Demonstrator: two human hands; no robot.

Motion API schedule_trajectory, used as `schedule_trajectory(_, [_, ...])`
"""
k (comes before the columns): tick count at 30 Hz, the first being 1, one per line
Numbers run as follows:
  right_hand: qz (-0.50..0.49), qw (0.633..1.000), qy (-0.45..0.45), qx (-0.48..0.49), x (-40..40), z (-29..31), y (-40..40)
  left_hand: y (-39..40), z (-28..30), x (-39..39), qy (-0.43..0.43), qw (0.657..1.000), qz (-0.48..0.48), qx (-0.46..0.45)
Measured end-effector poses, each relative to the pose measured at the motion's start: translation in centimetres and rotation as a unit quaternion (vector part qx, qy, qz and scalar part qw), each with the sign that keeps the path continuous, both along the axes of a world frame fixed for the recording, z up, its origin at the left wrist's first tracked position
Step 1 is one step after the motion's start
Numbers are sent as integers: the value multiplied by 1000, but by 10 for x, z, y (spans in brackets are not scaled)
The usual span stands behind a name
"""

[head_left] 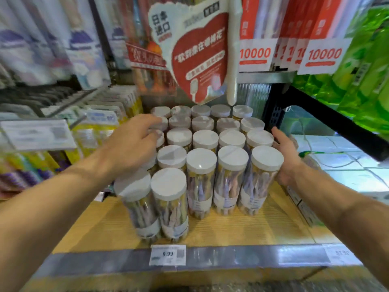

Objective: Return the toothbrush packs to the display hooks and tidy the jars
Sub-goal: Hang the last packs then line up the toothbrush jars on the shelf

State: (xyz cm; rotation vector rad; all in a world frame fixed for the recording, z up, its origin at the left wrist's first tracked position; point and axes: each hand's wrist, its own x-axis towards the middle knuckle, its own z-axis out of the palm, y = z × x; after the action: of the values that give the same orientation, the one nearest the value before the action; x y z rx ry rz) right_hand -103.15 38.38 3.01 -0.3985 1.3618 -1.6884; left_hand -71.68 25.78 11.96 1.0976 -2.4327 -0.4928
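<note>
The jars (201,182) are clear with white lids, white label bands and pale purple and yellow contents. The shelf (263,226) is yellowish wood grain with a grey front strip carrying a white price tag (167,254) in black digits. Above hangs a red heart sign (200,57) edged in white; packs (325,39) to its right are orange-red and white, bags (366,66) bright green.

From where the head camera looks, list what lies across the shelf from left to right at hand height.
Yellow hanging packs → left hand → block of white-lidded jars → right hand → white boxes.
</note>
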Motion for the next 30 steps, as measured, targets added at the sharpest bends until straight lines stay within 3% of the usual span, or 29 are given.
schedule_trajectory(5, [-20,1000,-1,4,7,5,6,16,-14,26,-120,984,-127,-28])
schedule_trajectory(10, [-28,999,-20,16,12,6,9,22,-32,34,-182,972,-145,-2])
schedule_trajectory(24, [-30,997,20,75,17,11,15,22,-39,30,-181,976,-118,-15])
schedule_trajectory(27, [-61,988,81,118,18,19,16,20,-37,24,-147,982,-109,-42])
schedule_trajectory(29, [-134,957,204,155,18,26,17,19,-33,16,-125,986,-90,-62])
schedule_trajectory(30, [-164,924,297,174,18,31,17,18,-31,11,-117,987,-78,-72])
